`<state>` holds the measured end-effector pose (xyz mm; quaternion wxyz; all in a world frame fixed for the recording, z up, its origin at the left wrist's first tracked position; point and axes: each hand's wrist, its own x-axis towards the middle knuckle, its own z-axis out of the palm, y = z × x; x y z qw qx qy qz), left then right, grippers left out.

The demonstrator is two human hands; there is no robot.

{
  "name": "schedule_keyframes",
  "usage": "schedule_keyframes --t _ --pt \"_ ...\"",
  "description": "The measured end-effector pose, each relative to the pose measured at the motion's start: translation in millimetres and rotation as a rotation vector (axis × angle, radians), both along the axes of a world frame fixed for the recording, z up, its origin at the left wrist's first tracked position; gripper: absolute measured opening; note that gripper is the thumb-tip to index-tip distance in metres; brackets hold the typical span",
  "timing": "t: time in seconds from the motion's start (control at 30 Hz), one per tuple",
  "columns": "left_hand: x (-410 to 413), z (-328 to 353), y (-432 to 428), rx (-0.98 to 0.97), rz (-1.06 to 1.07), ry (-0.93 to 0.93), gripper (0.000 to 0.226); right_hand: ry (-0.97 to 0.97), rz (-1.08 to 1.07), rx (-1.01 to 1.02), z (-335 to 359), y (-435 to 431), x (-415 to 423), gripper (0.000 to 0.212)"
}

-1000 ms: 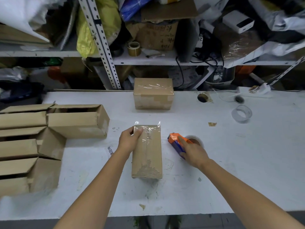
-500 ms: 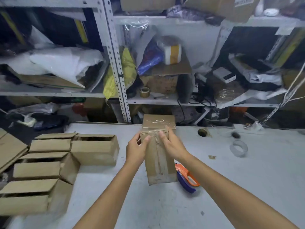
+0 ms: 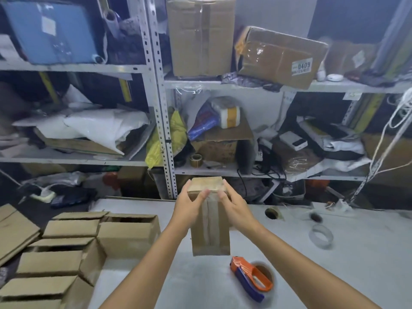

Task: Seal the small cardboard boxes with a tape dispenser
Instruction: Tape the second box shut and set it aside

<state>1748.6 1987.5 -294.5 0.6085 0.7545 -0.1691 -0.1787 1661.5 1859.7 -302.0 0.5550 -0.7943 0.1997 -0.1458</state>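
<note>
A small taped cardboard box (image 3: pixel 210 233) is held up above the white table (image 3: pixel 334 268), long side running away from me. My left hand (image 3: pixel 189 208) grips its far left corner and my right hand (image 3: pixel 234 206) grips its far right corner. Behind the hands shows the top of a second sealed box (image 3: pixel 206 183); whether the two touch is unclear. The orange and blue tape dispenser (image 3: pixel 253 277) lies on the table below and to the right of the held box, with no hand on it.
Several open cardboard boxes (image 3: pixel 124 233) stand in rows at the table's left. Clear tape rolls (image 3: pixel 321 236) and a brown roll (image 3: pixel 272 212) lie at the right rear. Cluttered metal shelves (image 3: pixel 160 121) rise behind the table.
My right hand let go of the tape dispenser and joined the left on the box. Both hands lifted the box off the table and carried it forward; the camera tilted up.
</note>
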Motion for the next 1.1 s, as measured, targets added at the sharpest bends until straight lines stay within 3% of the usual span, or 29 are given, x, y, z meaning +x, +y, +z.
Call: schedule_keyframes --t 0.2,0.4,0.67,0.9,1.1 --pt "-6 3 -6 -0.012 -0.004 -0.046 0.069 -0.010 -0.045 0.003 4 0 2 0.054" --pt "-5 5 -1 0.007 -0.037 -0.107 0.035 0.027 0.057 -0.118 9 -8 -7 0.042" --pt "-8 1 0 -0.001 -0.012 -0.015 0.040 0.067 0.073 -0.081 1 -5 -5 0.046" --pt "-9 -5 -1 0.002 0.036 -0.019 0.029 0.060 0.065 0.009 0 1 -5 0.047" --pt "-11 -7 -2 -0.025 0.052 -0.058 0.048 0.026 0.055 0.089 -1 7 -3 0.055"
